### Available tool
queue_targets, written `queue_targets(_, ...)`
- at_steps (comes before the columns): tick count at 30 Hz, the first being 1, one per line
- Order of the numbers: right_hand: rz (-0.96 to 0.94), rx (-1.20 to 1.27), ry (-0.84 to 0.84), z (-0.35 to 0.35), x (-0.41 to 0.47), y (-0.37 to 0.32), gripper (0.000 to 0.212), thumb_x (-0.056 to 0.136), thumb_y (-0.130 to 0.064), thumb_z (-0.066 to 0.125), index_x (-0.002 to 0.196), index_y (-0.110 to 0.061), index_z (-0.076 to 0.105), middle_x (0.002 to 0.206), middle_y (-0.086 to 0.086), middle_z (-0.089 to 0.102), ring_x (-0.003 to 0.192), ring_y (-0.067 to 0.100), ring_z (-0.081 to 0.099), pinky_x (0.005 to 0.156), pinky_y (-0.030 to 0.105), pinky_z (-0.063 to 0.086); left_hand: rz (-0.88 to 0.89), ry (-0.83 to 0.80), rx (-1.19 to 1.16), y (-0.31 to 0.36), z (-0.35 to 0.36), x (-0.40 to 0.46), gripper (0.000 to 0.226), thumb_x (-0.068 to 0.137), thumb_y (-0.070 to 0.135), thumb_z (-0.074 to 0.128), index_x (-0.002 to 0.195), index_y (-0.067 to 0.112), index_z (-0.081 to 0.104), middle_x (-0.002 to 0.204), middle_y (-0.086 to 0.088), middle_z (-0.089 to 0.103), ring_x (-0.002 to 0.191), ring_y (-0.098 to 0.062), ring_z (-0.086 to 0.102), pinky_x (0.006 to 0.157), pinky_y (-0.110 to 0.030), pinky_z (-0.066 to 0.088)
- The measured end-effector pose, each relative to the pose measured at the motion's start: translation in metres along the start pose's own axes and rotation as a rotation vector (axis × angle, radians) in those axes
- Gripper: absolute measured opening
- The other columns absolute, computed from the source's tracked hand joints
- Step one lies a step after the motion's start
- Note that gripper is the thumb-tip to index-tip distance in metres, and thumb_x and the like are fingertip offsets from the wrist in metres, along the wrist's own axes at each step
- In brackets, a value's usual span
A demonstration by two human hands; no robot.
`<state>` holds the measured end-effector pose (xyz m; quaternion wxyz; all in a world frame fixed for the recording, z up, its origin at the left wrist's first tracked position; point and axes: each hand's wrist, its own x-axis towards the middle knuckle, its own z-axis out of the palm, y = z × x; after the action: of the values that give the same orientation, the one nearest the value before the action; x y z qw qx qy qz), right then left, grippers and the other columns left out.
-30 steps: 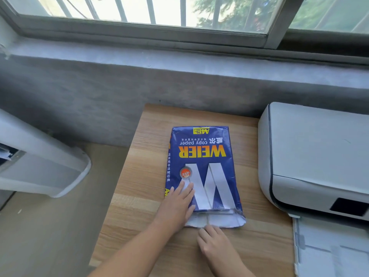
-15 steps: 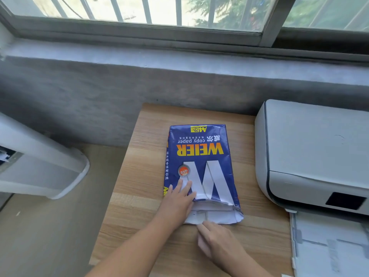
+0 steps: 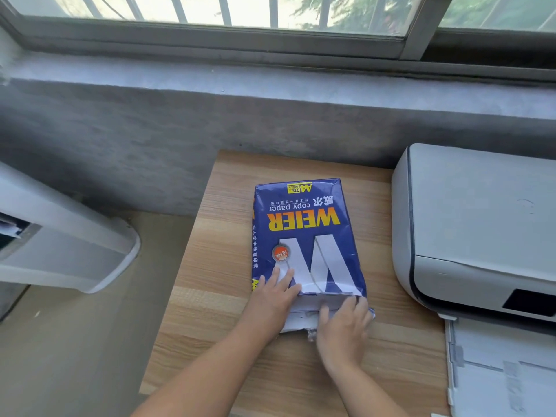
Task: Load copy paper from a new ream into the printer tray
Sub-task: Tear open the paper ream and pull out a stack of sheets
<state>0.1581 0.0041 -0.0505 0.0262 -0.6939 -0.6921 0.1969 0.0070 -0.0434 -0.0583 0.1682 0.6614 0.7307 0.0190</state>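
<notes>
The blue paper-wrapped rectangular ream (image 3: 305, 236) is being laid flat on the wooden table (image 3: 216, 266), long axis twelve-to-six, opened end at six, white printer (image 3: 475, 224) at three. It is being pressed by the left hand (image 3: 275, 299), fingers spread flat. The torn end is being touched by the right hand (image 3: 343, 332), fingers slightly spread.

Looks like a plain room in a home or small office, set up as a print corner. A wooden table (image 3: 228, 296) sits pushed against a rough grey concrete wall (image 3: 150, 145) under a barred sliding window (image 3: 210, 13) across the top of the frame, trees outside. At right, a white printer (image 3: 481, 224) rests on the table; at left, a white appliance (image 3: 60, 251) stands on the bare floor (image 3: 75, 356).
</notes>
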Motion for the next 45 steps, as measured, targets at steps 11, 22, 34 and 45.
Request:
queue_targets(11, 0.273, 0.243, 0.101, -0.005, 0.011, -0.013, 0.055, 0.073, -0.022, 0.082, 0.119, -0.007, 0.055, 0.127, 0.016, 0.053, 0.115, 0.036, 0.047, 0.096, 0.047, 0.041, -0.014, 0.043, 0.032, 0.001, 0.007, 0.001, 0.042, 0.078, 0.015, 0.08, 0.112, 0.019, 0.056, 0.134, -0.012, 0.06, 0.123, -0.043, 0.055, 0.083, -0.058, 0.055)
queue_targets(22, 0.297, 0.346, 0.157, -0.005, 0.002, -0.021, 0.05, 0.075, -0.021, 0.078, 0.118, -0.01, 0.055, 0.131, 0.014, 0.054, 0.121, 0.036, 0.045, 0.101, 0.049, 0.036, -0.032, 0.067, 0.035, 0.002, 0.005, -0.001, 0.032, 0.084, 0.019, 0.075, 0.114, 0.017, 0.063, 0.133, -0.013, 0.061, 0.125, -0.044, 0.054, 0.086, -0.061, 0.053)
queue_targets(34, 0.337, 0.633, 0.047, -0.012, 0.004, -0.014, 0.041, 0.081, -0.014, 0.07, 0.117, -0.015, 0.051, 0.116, 0.006, 0.064, 0.112, 0.03, 0.055, 0.091, 0.044, 0.049, -0.043, 0.022, 0.026, 0.001, 0.001, -0.001, 0.035, 0.08, 0.016, 0.08, 0.111, 0.016, 0.065, 0.132, -0.014, 0.063, 0.124, -0.044, 0.056, 0.084, -0.062, 0.055)
queue_targets(45, 0.389, 0.928, -0.145, -0.022, 0.01, 0.008, 0.023, 0.09, -0.007, 0.062, 0.103, -0.025, 0.06, 0.089, -0.005, 0.074, 0.064, 0.022, 0.076, 0.064, 0.035, 0.057, -0.026, -0.123, 0.188, -0.009, 0.003, -0.015, 0.069, 0.097, 0.008, 0.052, 0.155, 0.024, 0.017, 0.168, 0.001, 0.003, 0.153, -0.029, -0.001, 0.117, -0.064, 0.015)
